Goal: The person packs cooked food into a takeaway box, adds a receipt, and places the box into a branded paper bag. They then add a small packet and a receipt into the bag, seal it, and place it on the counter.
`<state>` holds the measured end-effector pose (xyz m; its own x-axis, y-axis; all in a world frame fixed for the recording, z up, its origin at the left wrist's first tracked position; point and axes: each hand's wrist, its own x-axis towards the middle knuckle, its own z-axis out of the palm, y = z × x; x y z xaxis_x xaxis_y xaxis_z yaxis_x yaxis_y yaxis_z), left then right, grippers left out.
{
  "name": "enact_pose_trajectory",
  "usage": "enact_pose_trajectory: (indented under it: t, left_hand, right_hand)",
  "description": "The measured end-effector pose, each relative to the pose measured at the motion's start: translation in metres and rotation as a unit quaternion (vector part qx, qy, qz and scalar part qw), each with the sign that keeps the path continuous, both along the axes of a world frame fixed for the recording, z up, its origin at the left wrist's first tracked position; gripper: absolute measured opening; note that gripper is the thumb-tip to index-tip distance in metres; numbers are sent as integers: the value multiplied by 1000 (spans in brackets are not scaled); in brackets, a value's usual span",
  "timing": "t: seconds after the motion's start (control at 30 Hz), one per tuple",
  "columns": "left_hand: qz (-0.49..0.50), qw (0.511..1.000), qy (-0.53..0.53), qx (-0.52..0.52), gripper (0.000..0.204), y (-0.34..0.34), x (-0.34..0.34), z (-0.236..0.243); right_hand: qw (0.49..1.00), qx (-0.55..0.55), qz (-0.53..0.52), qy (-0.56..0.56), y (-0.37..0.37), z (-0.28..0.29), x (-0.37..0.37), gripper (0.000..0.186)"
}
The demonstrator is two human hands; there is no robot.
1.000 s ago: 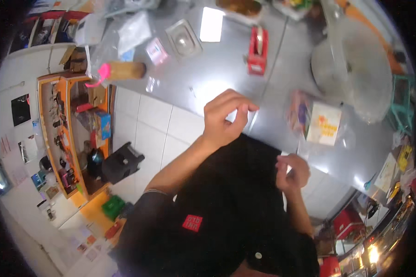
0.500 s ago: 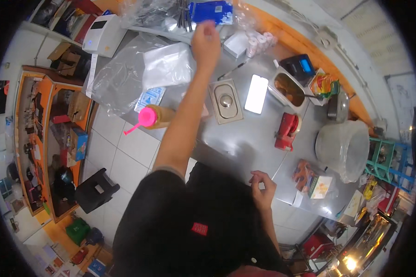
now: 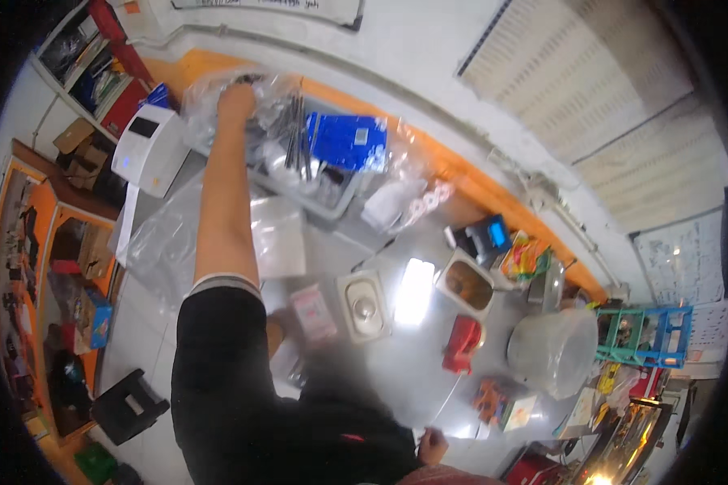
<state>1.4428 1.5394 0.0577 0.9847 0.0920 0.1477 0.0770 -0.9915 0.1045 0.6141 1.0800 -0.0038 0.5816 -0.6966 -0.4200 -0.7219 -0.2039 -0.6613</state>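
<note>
My left arm stretches to the far left, over a grey bin point(image 3: 346, 212). At its end my left hand point(image 3: 236, 103) is down among crumpled clear plastic bags point(image 3: 198, 97), its fingers turned away and hidden; a small dark thing shows just beyond it. Several black straws point(image 3: 301, 133) and a blue packet point(image 3: 344, 143) lie in the bin, to the right of that hand. Low in the picture, close to my body, my right hand point(image 3: 433, 446) is curled loosely with nothing visible in it. A pink and white packet point(image 3: 314, 314) lies right of my left upper arm.
A white box-shaped machine point(image 3: 148, 149) stands left of the bin. On the steel table are a lidded steel container point(image 3: 364, 309), a bright-screened phone point(image 3: 415, 291), an uncovered steel container point(image 3: 466, 287), a red tape dispenser point(image 3: 463, 343) and a plastic-covered tub point(image 3: 552, 352).
The view has tilted up toward the wall. My left hand has moved left from beside the straws into the plastic bags. My right hand's fingers have curled in; the pink-capped bottle is no longer visible.
</note>
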Motion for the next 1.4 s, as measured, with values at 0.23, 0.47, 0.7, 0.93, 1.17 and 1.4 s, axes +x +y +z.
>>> enact_pose_trajectory:
  t: [0.23, 0.47, 0.7, 0.93, 1.17, 1.4]
  left_hand:
    - [87, 986, -13, -140, 33, 33, 45, -51]
    - [148, 985, 47, -78, 38, 26, 26, -63]
    - [241, 950, -31, -197, 41, 49, 15, -83]
    - [204, 964, -103, -139, 63, 29, -26, -39]
    - [72, 988, -132, 13, 51, 13, -47, -8]
    - [8, 921, -277, -274, 39, 38, -10, -37]
  right_hand:
    - [995, 20, 17, 98, -26, -26, -37, 14]
    - [994, 28, 62, 87, -47, -30, -38, 20]
    - [996, 45, 75, 32, -58, -47, -55, 27]
    - [991, -40, 112, 56, -68, -69, -95, 23]
    - [994, 13, 84, 74, -63, -73, -66, 21]
    - [992, 23, 91, 81, -65, -71, -50, 20]
